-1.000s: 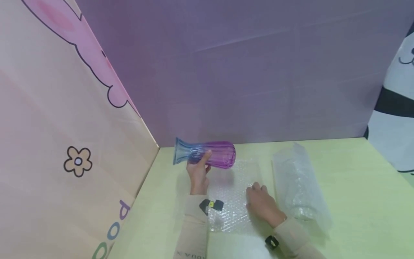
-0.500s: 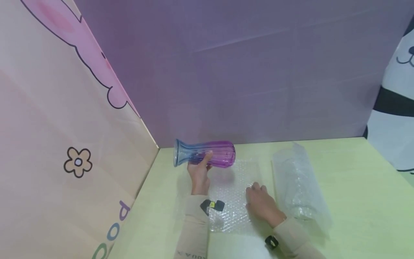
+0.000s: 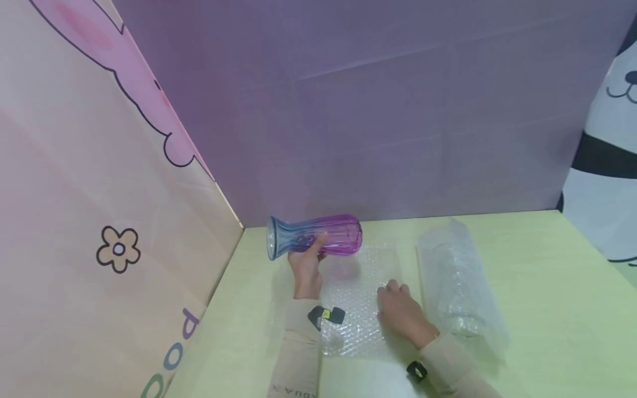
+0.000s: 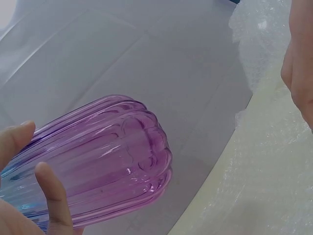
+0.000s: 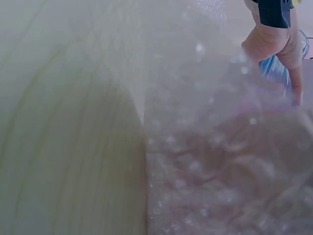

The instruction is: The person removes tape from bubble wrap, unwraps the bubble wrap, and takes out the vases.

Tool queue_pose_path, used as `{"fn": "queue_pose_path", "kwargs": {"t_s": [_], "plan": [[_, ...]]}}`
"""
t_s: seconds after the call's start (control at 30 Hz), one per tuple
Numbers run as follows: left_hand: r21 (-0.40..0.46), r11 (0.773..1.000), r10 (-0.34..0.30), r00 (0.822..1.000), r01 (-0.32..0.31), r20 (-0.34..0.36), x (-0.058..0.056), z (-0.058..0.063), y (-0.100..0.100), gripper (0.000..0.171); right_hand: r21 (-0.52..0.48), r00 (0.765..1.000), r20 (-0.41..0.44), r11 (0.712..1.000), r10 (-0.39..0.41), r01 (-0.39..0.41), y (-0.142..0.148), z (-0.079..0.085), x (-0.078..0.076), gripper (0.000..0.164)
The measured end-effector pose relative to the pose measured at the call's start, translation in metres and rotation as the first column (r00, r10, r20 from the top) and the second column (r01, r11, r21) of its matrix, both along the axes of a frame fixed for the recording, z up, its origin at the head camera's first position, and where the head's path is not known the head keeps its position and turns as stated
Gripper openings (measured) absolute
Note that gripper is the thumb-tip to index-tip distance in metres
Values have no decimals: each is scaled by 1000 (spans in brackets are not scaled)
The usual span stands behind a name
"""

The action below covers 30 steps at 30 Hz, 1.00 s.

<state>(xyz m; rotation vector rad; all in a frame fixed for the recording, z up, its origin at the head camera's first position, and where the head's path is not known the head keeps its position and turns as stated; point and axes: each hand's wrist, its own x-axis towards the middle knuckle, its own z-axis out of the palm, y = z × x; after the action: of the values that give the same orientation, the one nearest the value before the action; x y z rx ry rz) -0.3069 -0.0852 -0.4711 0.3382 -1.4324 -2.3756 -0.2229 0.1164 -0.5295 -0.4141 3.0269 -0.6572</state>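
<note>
A vase (image 3: 341, 235) is being gripped aloft near bubble wrap (image 3: 357, 331) by the curled left hand (image 3: 306, 270); the grip of the right hand (image 3: 403, 312) is being hidden; gentle, level handling is probably being needed

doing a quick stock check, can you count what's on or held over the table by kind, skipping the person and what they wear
unwrapped vase: 1
flat bubble-wrap sheet: 1
bubble-wrapped bundle: 1
total: 3
</note>
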Motion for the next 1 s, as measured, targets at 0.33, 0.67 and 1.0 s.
{"fn": "queue_pose_path", "kwargs": {"t_s": [0.33,0.67,1.0], "plan": [[-10,1000,-7,999,6,-38,2,0,0,62,-4,1000,18,1000,-1,1,1,2,-1,24],[5,1000,-9,998,9,-67,3,0,1,61,-5,1000,-4,1000,8,-8,1,4,1,24],[50,999,-12,994,17,-105,3,1,4,69,1,1000,-22,1000,15,-15,1,0,0,23]]}}
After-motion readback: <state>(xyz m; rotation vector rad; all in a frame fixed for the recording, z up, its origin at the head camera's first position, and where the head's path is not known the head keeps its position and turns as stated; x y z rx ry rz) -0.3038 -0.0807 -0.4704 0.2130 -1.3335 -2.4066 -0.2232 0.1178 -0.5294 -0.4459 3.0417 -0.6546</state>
